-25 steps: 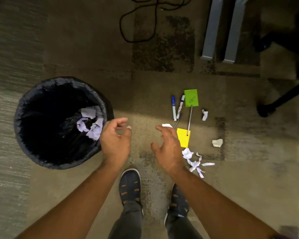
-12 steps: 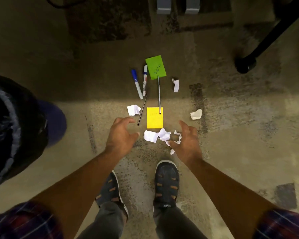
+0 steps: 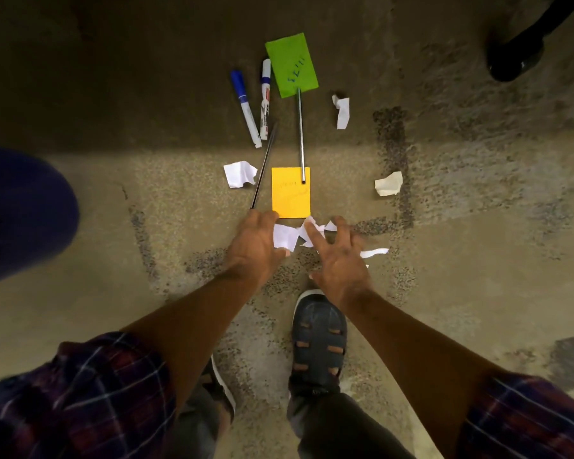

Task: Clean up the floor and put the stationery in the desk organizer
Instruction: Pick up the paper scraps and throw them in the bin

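White torn paper scraps [image 3: 287,236] lie on the carpet [image 3: 444,226] between the left hand [image 3: 256,241] and right hand [image 3: 340,256], both spread wide, touching them. Beyond, two markers [image 3: 246,107], a silver pen [image 3: 301,134] and a black pencil [image 3: 263,167] point lengthwise away from the person.

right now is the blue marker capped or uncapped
Capped: the blue marker lies flat on the floor with its blue cap covering the far end.
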The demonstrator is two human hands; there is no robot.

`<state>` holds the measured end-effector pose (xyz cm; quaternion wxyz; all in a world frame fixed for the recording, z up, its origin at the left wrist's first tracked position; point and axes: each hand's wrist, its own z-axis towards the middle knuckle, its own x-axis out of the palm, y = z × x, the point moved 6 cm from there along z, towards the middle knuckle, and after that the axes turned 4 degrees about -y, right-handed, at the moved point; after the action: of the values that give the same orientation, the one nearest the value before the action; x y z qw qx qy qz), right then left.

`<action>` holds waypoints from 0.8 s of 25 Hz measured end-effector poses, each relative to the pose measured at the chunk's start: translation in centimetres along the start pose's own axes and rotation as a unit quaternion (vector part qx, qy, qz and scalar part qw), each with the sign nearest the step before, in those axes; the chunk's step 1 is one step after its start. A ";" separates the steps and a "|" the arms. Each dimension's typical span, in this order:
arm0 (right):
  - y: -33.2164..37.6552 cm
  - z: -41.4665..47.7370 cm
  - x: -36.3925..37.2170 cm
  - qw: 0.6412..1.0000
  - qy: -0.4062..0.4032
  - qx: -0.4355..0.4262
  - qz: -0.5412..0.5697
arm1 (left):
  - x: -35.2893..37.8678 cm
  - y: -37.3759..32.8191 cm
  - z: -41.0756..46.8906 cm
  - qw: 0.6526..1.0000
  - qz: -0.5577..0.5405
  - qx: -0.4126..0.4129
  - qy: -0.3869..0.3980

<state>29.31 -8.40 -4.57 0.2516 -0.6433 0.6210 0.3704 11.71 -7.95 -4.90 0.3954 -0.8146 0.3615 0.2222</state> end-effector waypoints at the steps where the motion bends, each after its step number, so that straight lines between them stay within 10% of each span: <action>1: 0.3 0.3 0.2 1.000 -0.007 -0.010 -0.019 | 0.2 0.2 0.4 1.000 0.000 -0.006 -0.006; 10: 1.6 1.5 -0.9 0.998 0.014 -0.025 0.063 | -1.6 5.4 -0.3 0.969 -0.210 -0.131 0.008; 20: 3.3 -0.6 -8.8 0.960 -0.056 0.148 0.229 | -8.8 7.9 -5.7 0.933 -0.275 -0.218 -0.074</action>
<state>26.57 -3.81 3.20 0.2864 -0.4176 0.7847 0.3575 0.45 -12.27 0.35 0.2792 -0.9296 0.0357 0.2379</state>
